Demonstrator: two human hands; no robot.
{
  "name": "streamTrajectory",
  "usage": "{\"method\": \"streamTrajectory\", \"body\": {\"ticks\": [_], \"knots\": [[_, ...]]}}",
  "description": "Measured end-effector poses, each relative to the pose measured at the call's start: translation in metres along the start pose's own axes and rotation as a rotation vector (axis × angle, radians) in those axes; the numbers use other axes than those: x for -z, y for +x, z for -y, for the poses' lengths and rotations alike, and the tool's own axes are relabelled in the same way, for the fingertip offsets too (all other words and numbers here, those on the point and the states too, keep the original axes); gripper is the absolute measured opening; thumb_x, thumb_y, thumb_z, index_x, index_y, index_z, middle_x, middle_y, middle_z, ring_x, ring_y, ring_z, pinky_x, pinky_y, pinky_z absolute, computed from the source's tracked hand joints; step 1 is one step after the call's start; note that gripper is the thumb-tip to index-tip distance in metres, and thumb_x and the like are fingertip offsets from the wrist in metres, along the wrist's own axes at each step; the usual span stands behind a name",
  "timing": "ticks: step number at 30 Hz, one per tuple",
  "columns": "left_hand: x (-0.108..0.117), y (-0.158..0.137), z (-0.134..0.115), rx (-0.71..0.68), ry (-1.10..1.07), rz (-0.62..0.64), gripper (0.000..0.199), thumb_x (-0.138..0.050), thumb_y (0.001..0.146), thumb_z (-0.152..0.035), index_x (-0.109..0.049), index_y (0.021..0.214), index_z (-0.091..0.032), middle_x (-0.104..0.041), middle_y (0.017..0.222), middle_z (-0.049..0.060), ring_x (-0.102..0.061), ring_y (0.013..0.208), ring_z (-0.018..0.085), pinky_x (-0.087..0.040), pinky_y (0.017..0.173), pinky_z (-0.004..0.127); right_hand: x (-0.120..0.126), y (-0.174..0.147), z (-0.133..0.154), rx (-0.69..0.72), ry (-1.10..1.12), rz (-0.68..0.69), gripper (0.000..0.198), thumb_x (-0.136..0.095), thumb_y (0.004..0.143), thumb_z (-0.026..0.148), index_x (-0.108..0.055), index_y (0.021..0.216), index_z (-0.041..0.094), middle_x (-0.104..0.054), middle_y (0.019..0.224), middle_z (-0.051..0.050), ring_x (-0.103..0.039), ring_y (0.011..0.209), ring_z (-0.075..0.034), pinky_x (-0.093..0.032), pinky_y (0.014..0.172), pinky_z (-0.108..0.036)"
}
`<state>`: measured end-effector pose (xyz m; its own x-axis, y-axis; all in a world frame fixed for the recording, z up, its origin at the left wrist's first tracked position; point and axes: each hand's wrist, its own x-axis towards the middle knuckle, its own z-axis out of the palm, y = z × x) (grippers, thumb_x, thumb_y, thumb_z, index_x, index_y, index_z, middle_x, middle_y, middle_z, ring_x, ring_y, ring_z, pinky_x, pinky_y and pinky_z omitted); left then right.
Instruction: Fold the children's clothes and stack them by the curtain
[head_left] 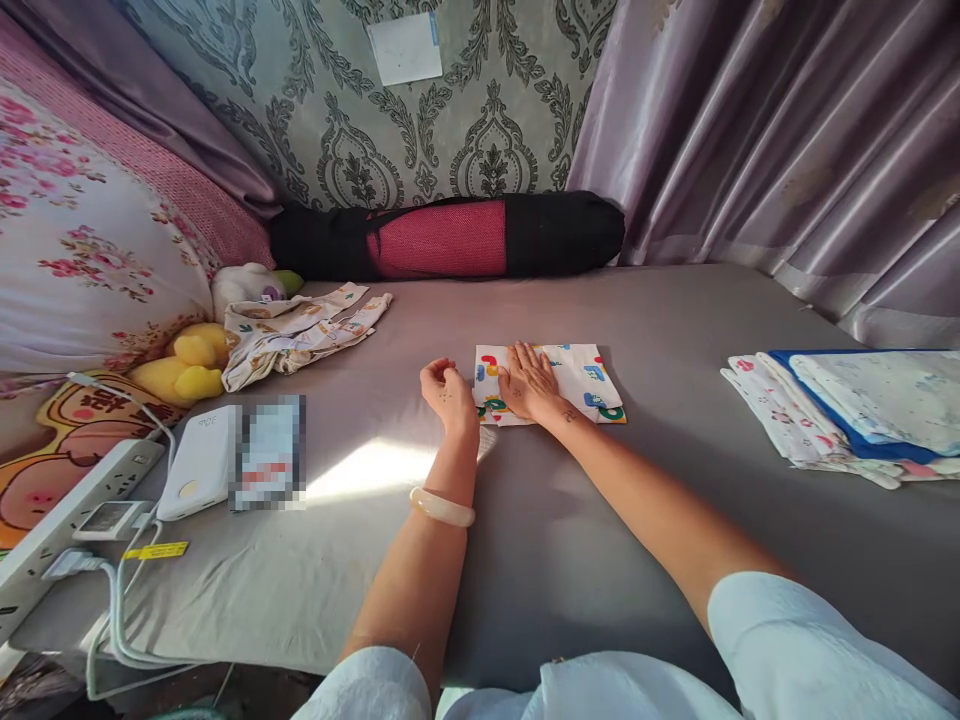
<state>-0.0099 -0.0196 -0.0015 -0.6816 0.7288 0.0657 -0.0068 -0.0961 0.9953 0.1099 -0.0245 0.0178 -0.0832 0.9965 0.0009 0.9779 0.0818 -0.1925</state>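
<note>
A folded piece of white cloth (577, 372) with a colourful print lies on the grey bed sheet, in the middle of the view. My right hand (529, 384) presses flat on its top, fingers stretched out. At the cloth's left edge is my left hand (448, 394), its fingers curled in and nothing visible in them. Whether that hand touches the cloth I cannot tell. Green and other bright colours show along the lower edge of the folded cloth, below the top layer.
Folded clothes (862, 410) are stacked on the right. Crumpled printed pants (300, 335) lie at the left, near a yellow plush toy (187, 365). A power bank (201, 462), a power strip (79, 525) and cables occupy the left front. A black-and-red roll bag (442, 240) lies along the back.
</note>
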Motion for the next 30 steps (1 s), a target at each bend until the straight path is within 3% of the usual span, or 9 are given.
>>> {"method": "streamTrajectory", "body": {"ticks": [9, 23, 30], "knots": [[0.0, -0.002, -0.005, 0.043, -0.054, -0.017, 0.019, -0.043, 0.076, -0.015, -0.056, 0.089, -0.018, -0.065, 0.091, 0.006, -0.064, 0.088, 0.016, -0.05, 0.085, 0.033, -0.002, 0.006, 0.023, 0.069, 0.036, -0.042, 0.063, -0.021, 0.1, 0.034, -0.029, 0.153, 0.0, -0.021, 0.163, -0.016, -0.015, 0.151, -0.026, -0.009, 0.122, -0.043], [0.0, -0.001, -0.003, 0.025, -0.092, -0.035, 0.017, -0.048, 0.075, -0.014, -0.057, 0.088, -0.019, -0.063, 0.088, 0.003, -0.063, 0.085, 0.015, -0.05, 0.083, 0.032, -0.007, 0.008, 0.025, 0.052, 0.045, -0.004, 0.063, -0.022, 0.1, 0.033, -0.03, 0.152, 0.0, -0.019, 0.163, -0.016, -0.015, 0.151, -0.027, -0.01, 0.122, -0.045], [0.002, 0.0, -0.006, 0.018, -0.107, -0.073, 0.017, -0.046, 0.074, -0.012, -0.056, 0.086, -0.018, -0.062, 0.087, 0.003, -0.061, 0.081, 0.014, -0.049, 0.082, 0.031, -0.006, 0.012, 0.044, 0.138, 0.041, -0.015, 0.062, -0.025, 0.099, 0.032, -0.031, 0.152, -0.001, -0.022, 0.162, -0.016, -0.016, 0.151, -0.026, -0.01, 0.122, -0.044]]}}
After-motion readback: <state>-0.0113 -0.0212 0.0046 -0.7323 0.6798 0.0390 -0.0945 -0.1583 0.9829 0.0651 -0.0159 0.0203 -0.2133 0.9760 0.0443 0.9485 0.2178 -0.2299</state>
